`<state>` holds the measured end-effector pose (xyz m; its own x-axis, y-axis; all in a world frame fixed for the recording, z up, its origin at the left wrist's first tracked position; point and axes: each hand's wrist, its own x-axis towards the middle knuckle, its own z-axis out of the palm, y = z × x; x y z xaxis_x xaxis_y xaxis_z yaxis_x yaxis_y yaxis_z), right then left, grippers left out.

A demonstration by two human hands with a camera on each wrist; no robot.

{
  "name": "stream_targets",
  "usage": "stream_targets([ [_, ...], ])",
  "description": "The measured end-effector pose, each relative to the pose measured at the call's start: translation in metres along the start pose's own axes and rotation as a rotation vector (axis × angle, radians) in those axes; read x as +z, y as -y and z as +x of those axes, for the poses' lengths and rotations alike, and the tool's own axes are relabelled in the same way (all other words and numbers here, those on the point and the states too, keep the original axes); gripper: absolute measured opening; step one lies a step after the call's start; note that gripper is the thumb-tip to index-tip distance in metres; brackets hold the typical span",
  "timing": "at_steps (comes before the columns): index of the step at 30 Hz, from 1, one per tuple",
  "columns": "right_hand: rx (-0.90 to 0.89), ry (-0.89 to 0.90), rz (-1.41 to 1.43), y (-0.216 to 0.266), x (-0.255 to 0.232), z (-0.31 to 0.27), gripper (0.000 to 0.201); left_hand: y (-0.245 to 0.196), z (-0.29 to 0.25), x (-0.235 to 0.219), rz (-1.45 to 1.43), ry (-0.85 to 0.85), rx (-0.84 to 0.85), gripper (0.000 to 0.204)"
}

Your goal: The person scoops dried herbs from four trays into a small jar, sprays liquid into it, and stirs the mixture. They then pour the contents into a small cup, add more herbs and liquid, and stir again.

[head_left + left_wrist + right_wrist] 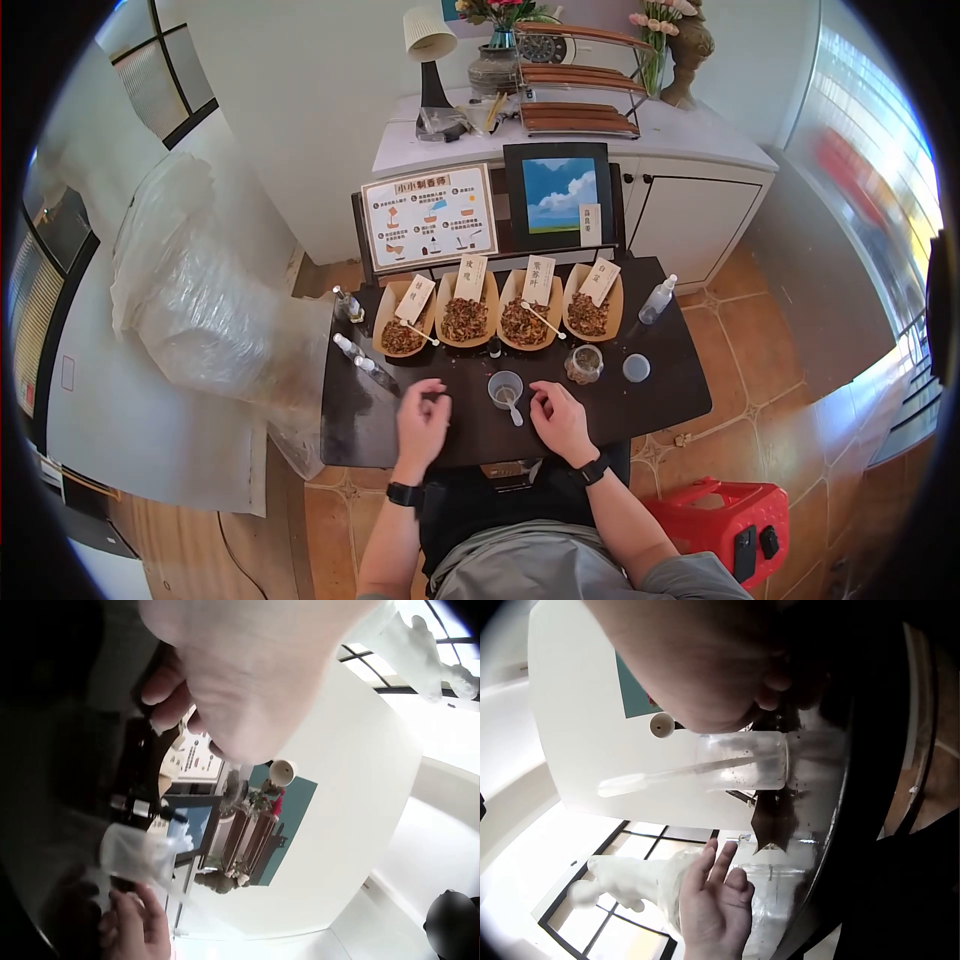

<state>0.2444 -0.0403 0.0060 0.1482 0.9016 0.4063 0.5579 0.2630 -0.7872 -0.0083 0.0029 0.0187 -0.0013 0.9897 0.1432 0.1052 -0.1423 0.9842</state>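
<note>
A clear plastic cup [503, 384] stands on the dark table between my two hands. A pale, translucent spoon-like stick [652, 780] leans in it, its wide end past the rim. My left hand [423, 425] hovers left of the cup with loosely bent fingers and nothing in them. Close on the cup's right, my right hand [562, 420] has its fingers bent at the table and holds nothing that shows. A small dark bottle [494, 347] stands just behind the cup. Right of it sit a glass jar [584, 365] with brownish contents and a round whitish lid [636, 368].
Several paper trays [465, 318] of dried brown bits, with label cards, line the table's back. Small bottles [348, 304] stand at the left, a spray bottle [657, 300] at the right. An instruction board [430, 215] rises behind. A red stool [720, 520] is on the floor.
</note>
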Motion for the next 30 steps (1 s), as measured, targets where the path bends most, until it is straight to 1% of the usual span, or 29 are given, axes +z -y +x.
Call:
stream_targets([
  [2,0.002,-0.017,0.027,0.002,-0.001,0.000,0.037,0.002,-0.003,0.019,0.091,0.193,0.063,0.055],
  [4,0.004,-0.031,0.049,0.007,-0.004,-0.002,0.041,0.000,-0.004,0.040,0.124,0.297,0.062,0.077],
  [6,-0.060,-0.006,0.019,0.014,-0.008,-0.003,0.047,0.003,-0.006,0.057,0.201,0.253,0.096,0.077],
  [7,-0.059,-0.007,0.014,0.021,-0.011,-0.002,0.047,0.003,-0.005,0.062,0.198,0.254,0.097,0.077],
  [9,-0.151,0.089,0.022,0.038,-0.017,-0.001,0.049,0.002,-0.005,0.065,0.433,0.211,0.101,0.072],
  [10,-0.144,0.095,0.025,0.044,-0.016,-0.001,0.049,0.005,-0.006,0.065,0.435,0.212,0.092,0.072],
  [12,-0.254,0.056,0.017,0.052,-0.012,0.000,0.042,0.012,-0.006,0.063,0.390,0.191,0.215,0.064],
  [13,-0.252,0.067,0.024,0.051,-0.011,0.001,0.042,0.011,-0.007,0.063,0.394,0.184,0.204,0.064],
  [15,-0.257,0.035,0.066,0.048,-0.010,0.001,0.029,0.006,-0.009,0.061,0.360,0.222,0.185,0.060],
  [16,-0.250,0.050,0.075,0.053,-0.010,0.001,0.029,0.003,-0.010,0.060,0.366,0.214,0.169,0.060],
  [18,-0.105,-0.044,0.053,0.067,-0.014,0.004,0.021,-0.002,-0.010,0.060,0.341,0.236,0.199,0.060],
  [20,-0.121,-0.031,0.067,0.066,-0.017,0.003,0.020,-0.003,-0.010,0.059,0.338,0.240,0.192,0.058],
  [22,-0.045,0.144,0.108,0.071,-0.027,0.001,0.015,-0.004,-0.010,0.059,0.339,0.242,0.209,0.057],
  [26,-0.052,0.136,0.088,0.064,-0.030,-0.004,0.016,0.001,-0.010,0.060,0.343,0.248,0.226,0.058],
  [28,-0.042,0.035,0.027,0.071,-0.032,-0.001,0.017,0.001,-0.010,0.060,0.331,0.248,0.223,0.059],
  [30,-0.046,0.062,0.050,0.076,-0.033,0.002,0.017,0.000,-0.010,0.060,0.331,0.251,0.229,0.059],
])
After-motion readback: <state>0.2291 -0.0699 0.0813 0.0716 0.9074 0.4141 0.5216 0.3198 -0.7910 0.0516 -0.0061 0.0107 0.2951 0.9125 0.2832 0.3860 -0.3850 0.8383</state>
